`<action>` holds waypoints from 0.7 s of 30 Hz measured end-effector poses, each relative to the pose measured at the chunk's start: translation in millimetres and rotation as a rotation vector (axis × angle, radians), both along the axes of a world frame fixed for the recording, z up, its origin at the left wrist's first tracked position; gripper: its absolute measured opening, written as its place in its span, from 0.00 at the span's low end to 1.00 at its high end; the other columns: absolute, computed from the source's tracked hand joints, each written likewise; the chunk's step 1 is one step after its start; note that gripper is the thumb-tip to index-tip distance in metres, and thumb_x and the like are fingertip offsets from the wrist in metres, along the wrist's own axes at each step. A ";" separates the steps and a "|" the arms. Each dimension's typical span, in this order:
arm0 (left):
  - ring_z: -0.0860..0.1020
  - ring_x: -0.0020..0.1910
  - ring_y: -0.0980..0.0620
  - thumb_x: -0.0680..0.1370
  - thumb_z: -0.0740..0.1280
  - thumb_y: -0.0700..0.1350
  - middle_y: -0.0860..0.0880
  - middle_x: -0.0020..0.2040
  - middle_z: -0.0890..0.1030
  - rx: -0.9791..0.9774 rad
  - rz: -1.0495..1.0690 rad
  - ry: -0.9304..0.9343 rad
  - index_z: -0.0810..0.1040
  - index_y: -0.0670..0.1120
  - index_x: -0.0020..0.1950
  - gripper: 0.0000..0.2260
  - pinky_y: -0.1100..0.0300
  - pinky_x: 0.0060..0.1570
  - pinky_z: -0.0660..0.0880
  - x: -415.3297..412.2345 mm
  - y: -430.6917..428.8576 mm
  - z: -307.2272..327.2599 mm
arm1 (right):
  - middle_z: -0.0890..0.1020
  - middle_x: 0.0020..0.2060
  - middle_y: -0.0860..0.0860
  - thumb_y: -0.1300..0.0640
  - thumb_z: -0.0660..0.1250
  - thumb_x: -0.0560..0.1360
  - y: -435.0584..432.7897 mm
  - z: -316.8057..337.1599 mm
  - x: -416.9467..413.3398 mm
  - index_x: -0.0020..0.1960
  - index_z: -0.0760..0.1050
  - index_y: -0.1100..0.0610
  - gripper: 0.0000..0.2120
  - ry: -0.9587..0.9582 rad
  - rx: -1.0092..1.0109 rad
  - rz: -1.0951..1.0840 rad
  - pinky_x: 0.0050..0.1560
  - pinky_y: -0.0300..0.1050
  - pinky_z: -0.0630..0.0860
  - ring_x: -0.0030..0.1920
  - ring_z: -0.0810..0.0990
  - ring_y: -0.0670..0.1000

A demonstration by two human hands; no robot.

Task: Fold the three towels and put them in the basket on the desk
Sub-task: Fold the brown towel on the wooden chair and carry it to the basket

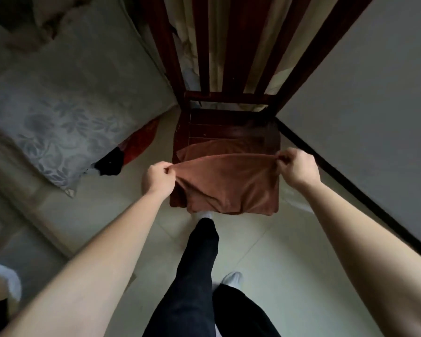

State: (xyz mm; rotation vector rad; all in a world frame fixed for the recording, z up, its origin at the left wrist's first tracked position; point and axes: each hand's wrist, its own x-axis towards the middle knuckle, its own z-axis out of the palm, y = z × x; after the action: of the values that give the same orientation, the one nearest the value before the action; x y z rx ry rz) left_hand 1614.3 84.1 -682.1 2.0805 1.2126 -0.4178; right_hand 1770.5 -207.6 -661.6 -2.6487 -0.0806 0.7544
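Surroundings: a dark wooden chair [204, 122] with a slatted back stands on a pale tiled floor [265, 239]. A bed [71, 93] with a grey floral cover is on its left, and a plain wall [374, 93] with a dark skirting board [350, 186] is on its right. Red cloth [141, 139] and black cloth [110, 164] lie at the bed's edge, just beside the chair's left side. The person's leg in dark trousers [197, 263] stands directly before the seat. One white-clad foot [232, 279] is set further back on the tiles.

Task item: a brown towel [229, 181] covers the front of the seat, and its lower part hangs over the front edge. The left hand [157, 177] pinches the left end of the towel's upper edge with its fingers curled. The right hand [298, 167] pinches the right end in the same way. That edge is lifted off the seat and drawn nearly taut between the two hands, which sit at either side of the seat. The cloth sags in folds below the grip.

More brown cloth lies flat on the seat behind the lifted edge. Whether it is the same towel or another cannot be told.
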 end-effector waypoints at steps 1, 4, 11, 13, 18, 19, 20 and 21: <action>0.82 0.50 0.42 0.78 0.65 0.44 0.46 0.48 0.86 0.006 -0.004 0.013 0.83 0.51 0.53 0.09 0.53 0.49 0.79 12.8 8.9 -22.6 | 0.84 0.55 0.54 0.55 0.66 0.75 9.6 -22.4 13.6 0.57 0.82 0.47 0.12 0.010 -0.016 0.010 0.54 0.51 0.78 0.56 0.81 0.59; 0.82 0.52 0.43 0.78 0.64 0.44 0.47 0.53 0.85 0.066 -0.062 0.050 0.83 0.51 0.56 0.10 0.54 0.49 0.78 40.7 28.5 -71.5 | 0.83 0.56 0.55 0.54 0.65 0.77 24.6 -71.5 42.5 0.59 0.81 0.47 0.13 0.025 -0.062 0.061 0.55 0.53 0.79 0.56 0.81 0.61; 0.81 0.51 0.40 0.78 0.64 0.46 0.46 0.52 0.85 0.183 -0.245 0.124 0.83 0.53 0.54 0.10 0.51 0.46 0.79 61.9 52.4 -146.6 | 0.80 0.61 0.57 0.51 0.60 0.80 34.9 -156.4 76.8 0.65 0.77 0.47 0.15 -0.034 -0.178 0.231 0.53 0.53 0.77 0.58 0.80 0.62; 0.81 0.51 0.39 0.77 0.65 0.46 0.45 0.52 0.84 0.196 -0.281 0.101 0.82 0.53 0.55 0.10 0.51 0.45 0.78 64.6 52.2 -155.2 | 0.79 0.63 0.58 0.51 0.60 0.80 37.2 -167.8 82.9 0.65 0.77 0.49 0.15 -0.064 -0.177 0.268 0.51 0.54 0.77 0.58 0.79 0.64; 0.77 0.53 0.40 0.74 0.69 0.49 0.44 0.53 0.79 0.173 -0.406 0.001 0.79 0.48 0.57 0.12 0.49 0.48 0.76 62.3 41.1 -160.3 | 0.72 0.66 0.63 0.55 0.63 0.78 43.0 -175.3 87.0 0.69 0.71 0.53 0.20 -0.084 -0.179 0.367 0.46 0.53 0.73 0.57 0.77 0.68; 0.77 0.55 0.40 0.74 0.69 0.49 0.44 0.54 0.80 0.179 -0.439 0.003 0.78 0.47 0.58 0.14 0.48 0.50 0.75 63.3 38.5 -161.2 | 0.70 0.66 0.63 0.54 0.64 0.77 42.6 -174.6 87.9 0.71 0.69 0.52 0.22 -0.070 -0.189 0.395 0.47 0.54 0.74 0.59 0.76 0.68; 0.76 0.56 0.40 0.74 0.69 0.49 0.43 0.54 0.80 0.186 -0.461 0.012 0.77 0.47 0.58 0.14 0.47 0.51 0.75 64.5 36.5 -161.7 | 0.69 0.67 0.63 0.53 0.65 0.76 41.7 -174.0 88.8 0.72 0.68 0.51 0.25 -0.057 -0.190 0.415 0.50 0.55 0.74 0.60 0.75 0.68; 0.76 0.57 0.39 0.74 0.69 0.49 0.43 0.54 0.81 0.184 -0.460 0.023 0.76 0.46 0.59 0.15 0.47 0.51 0.75 65.1 35.8 -162.1 | 0.69 0.67 0.62 0.53 0.66 0.75 41.0 -173.2 89.3 0.72 0.68 0.51 0.25 -0.045 -0.180 0.424 0.52 0.55 0.75 0.61 0.74 0.68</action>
State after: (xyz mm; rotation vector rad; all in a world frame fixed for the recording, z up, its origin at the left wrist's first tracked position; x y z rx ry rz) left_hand 1679.4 119.9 -844.2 2.5245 0.7995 -0.5550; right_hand 1859.8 -166.6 -834.8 -2.8556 -0.6309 0.8661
